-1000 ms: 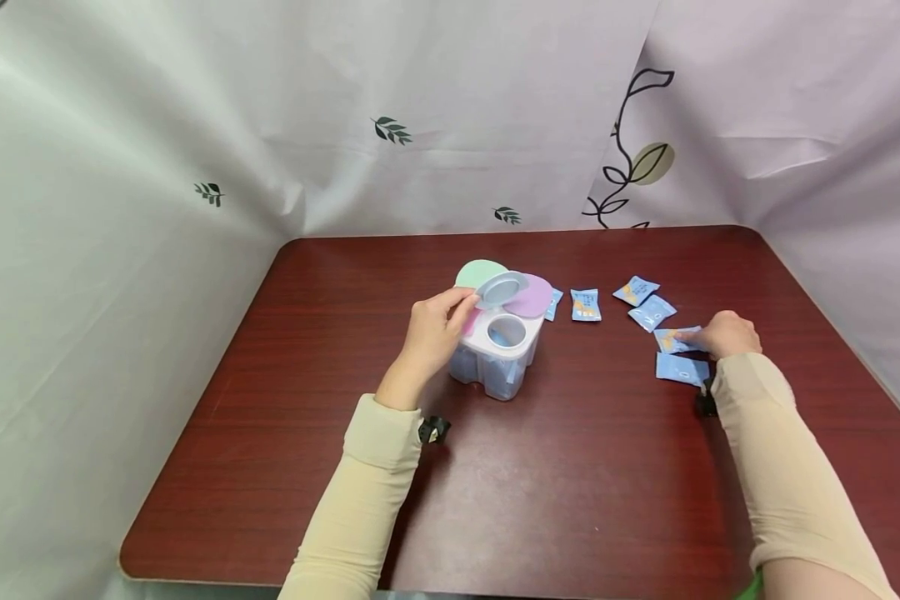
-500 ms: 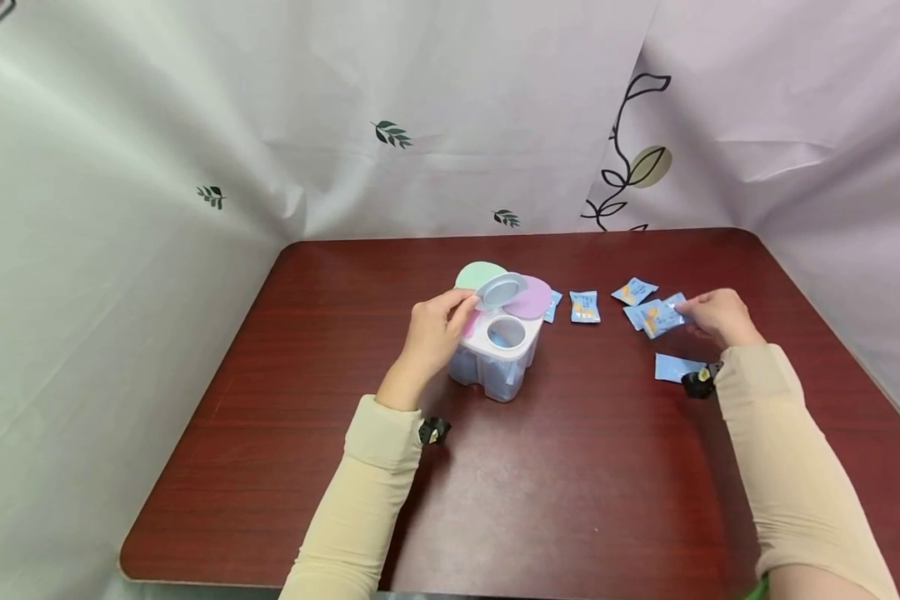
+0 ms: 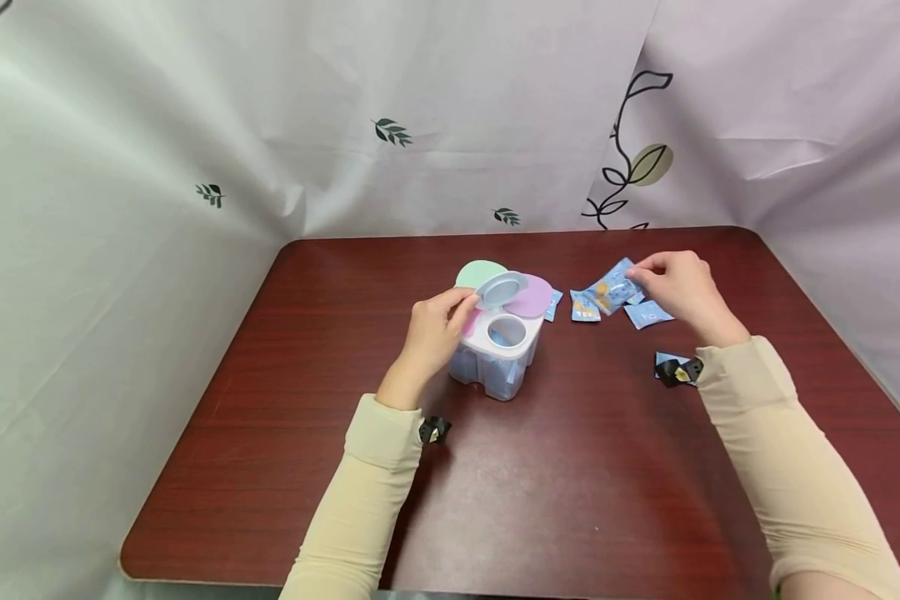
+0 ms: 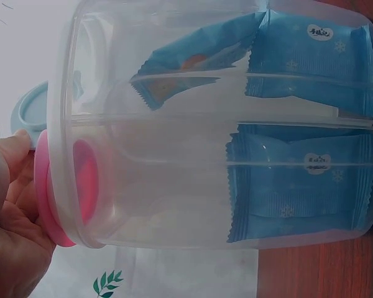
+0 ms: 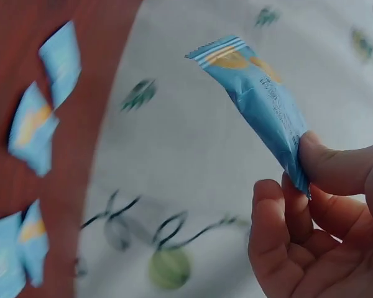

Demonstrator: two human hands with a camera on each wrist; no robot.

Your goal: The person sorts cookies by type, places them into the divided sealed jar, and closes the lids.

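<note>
A clear plastic container (image 3: 504, 375) with round coloured lids stands on the table, blue packets (image 4: 298, 192) inside it. My left hand (image 3: 435, 333) pinches the raised grey-blue lid (image 3: 501, 289) at its edge, and one round opening (image 3: 507, 332) lies uncovered below. The green, purple and pink lids are down. Right of the container, my right hand (image 3: 682, 287) holds a blue snack packet (image 3: 613, 287) in the air by one end, between thumb and fingers. In the right wrist view the packet (image 5: 255, 99) tilts up from the fingertips.
Several blue packets lie on the table: one (image 3: 585, 307) under the held packet, one (image 3: 648, 314) by the right hand, one (image 3: 552, 305) behind the container. Another (image 3: 667, 358) is partly hidden by the right wrist's black camera. White curtains (image 3: 450, 108) hang behind the table.
My right hand has picked up a packet from the right of the table and carried it up and leftward toward the container. My left hand has stayed at the raised lid.
</note>
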